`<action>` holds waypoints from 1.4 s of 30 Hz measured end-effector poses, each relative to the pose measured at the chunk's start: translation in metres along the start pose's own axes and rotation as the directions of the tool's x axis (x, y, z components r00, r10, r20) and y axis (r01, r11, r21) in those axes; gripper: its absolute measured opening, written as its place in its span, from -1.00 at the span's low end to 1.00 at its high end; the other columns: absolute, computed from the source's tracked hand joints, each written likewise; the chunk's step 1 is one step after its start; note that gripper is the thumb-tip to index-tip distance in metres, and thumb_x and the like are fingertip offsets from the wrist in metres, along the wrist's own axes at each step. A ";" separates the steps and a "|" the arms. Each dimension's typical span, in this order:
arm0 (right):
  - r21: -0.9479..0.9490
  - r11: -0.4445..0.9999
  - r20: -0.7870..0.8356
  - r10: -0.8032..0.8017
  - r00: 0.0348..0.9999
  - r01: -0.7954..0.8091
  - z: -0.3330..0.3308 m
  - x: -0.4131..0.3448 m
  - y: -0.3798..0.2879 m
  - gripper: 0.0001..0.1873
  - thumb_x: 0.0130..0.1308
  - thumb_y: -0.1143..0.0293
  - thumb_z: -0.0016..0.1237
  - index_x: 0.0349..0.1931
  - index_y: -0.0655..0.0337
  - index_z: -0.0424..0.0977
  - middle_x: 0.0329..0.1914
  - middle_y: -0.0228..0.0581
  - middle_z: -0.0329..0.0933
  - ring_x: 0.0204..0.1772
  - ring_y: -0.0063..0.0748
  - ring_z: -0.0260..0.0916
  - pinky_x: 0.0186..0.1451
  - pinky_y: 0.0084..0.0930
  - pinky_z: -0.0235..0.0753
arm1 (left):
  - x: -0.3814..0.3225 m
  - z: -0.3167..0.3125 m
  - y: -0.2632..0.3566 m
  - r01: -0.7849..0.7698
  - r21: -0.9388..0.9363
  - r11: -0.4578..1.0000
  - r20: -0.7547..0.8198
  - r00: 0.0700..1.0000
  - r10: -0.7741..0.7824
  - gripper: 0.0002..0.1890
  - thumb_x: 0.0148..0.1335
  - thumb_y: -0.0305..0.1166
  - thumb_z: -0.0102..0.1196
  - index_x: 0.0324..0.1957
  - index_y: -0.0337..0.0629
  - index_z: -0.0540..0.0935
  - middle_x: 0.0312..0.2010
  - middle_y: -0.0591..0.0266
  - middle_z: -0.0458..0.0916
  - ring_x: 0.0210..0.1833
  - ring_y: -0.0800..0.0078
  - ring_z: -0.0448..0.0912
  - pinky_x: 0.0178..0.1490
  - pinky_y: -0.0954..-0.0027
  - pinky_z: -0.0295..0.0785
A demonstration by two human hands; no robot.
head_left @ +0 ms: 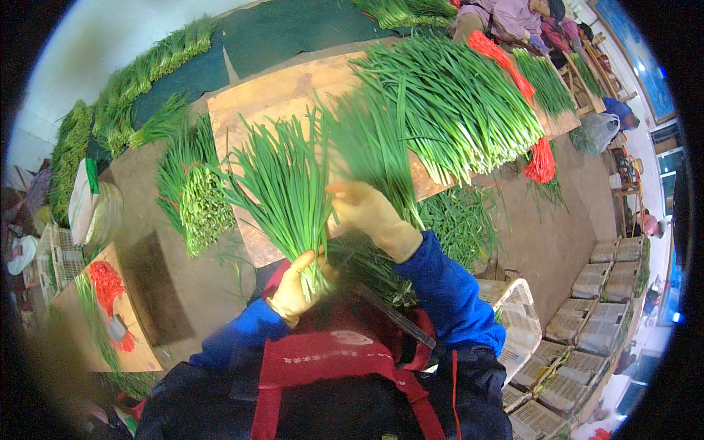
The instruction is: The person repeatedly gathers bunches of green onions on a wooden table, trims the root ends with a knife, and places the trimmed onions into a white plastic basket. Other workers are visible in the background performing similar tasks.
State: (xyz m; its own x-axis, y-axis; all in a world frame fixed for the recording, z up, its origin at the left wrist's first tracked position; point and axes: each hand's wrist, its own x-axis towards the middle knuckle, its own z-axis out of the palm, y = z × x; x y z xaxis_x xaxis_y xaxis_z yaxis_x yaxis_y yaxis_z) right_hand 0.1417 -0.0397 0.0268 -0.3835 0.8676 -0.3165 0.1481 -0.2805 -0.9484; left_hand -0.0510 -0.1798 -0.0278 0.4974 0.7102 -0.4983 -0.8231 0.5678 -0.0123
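My left hand (pixel 294 289), in a pale yellow glove, grips the white lower ends of a bunch of garlic chives (pixel 291 187), whose green leaves fan out upward. Just right of that bunch is my right hand (pixel 377 217), gloved too and slightly blurred, its fingers by the leaves; whether it holds a stalk I cannot tell. Blurred loose chives (pixel 368 137) lie behind it. A wide pile of chives (pixel 456 104) covers the right part of the wooden board (pixel 264 99). Red ties (pixel 503 60) rest across the pile's right side.
Tied chive bundles (pixel 201 203) stand on the floor left of the board. Chive scraps (pixel 462 220) lie below it. A white plastic crate (pixel 514 319) is beside my right arm, with several crates (pixel 588 324) beyond. Another person (pixel 506 22) sits at the upper right.
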 end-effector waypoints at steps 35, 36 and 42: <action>-0.573 0.792 -0.170 -0.367 0.914 0.211 -0.052 -0.041 -0.029 -0.71 0.32 0.42 0.12 0.02 0.27 0.61 -0.30 -0.32 0.63 -0.22 -0.57 0.49 -0.11 -0.56 0.50 | -0.020 0.000 0.032 0.014 -0.054 0.998 0.293 0.956 0.002 -0.61 0.47 -0.27 0.05 0.24 -0.22 0.50 -0.33 0.46 0.43 -0.37 0.63 0.37 -0.19 0.44 0.31; -0.190 0.979 -0.221 -0.112 0.969 0.070 -0.047 -0.046 -0.024 -0.68 0.41 0.32 0.09 0.06 0.33 0.58 -0.18 -0.27 0.66 -0.12 -0.55 0.52 0.00 -0.54 0.51 | -0.018 0.002 0.033 -0.019 -0.017 1.000 0.251 0.968 0.023 -0.62 0.47 -0.28 0.05 0.24 -0.20 0.50 -0.31 0.44 0.45 -0.36 0.61 0.39 -0.17 0.42 0.34; -0.350 0.915 -0.166 0.153 0.974 -0.203 -0.048 -0.109 0.012 -0.52 0.38 0.09 0.14 0.07 0.35 0.58 -0.16 -0.15 0.68 -0.14 -0.40 0.58 -0.05 -0.44 0.54 | -0.017 -0.004 0.022 -0.042 0.117 0.992 0.177 0.984 0.021 -0.66 0.45 -0.25 0.11 0.21 -0.04 0.53 -0.19 0.37 0.54 -0.22 0.49 0.51 0.04 0.22 0.52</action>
State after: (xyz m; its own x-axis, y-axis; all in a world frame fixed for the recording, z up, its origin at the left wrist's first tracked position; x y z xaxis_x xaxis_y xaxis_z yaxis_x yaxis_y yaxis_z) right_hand 0.2293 -0.1181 0.0515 -0.1996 0.8705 -0.4498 0.5321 -0.2891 -0.7958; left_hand -0.0789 -0.1812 -0.0229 0.5204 0.7844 -0.3375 -0.8057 0.5819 0.1100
